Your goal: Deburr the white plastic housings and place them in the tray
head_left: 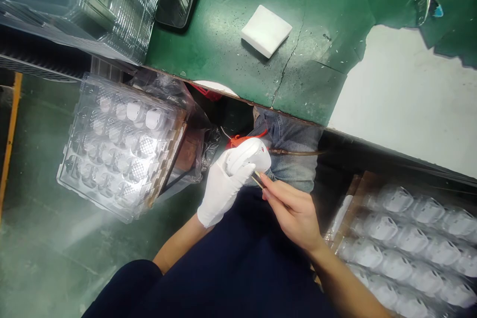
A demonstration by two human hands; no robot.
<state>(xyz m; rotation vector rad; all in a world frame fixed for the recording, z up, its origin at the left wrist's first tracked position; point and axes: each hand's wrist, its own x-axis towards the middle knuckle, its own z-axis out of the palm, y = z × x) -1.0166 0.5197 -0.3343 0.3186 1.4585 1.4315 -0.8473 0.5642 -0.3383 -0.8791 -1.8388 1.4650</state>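
The left hand [223, 186], in a white glove, is closed round a white part [249, 155], held low over the lap, just below the table [231, 35] edge. The right hand [292, 211], bare, pinches a thin stick [258, 180] w/ its tip touching the part. A clear tray [119, 149] of parts sits to the left, another tray [410, 238] at right. A white pad [266, 30] lies on the table.
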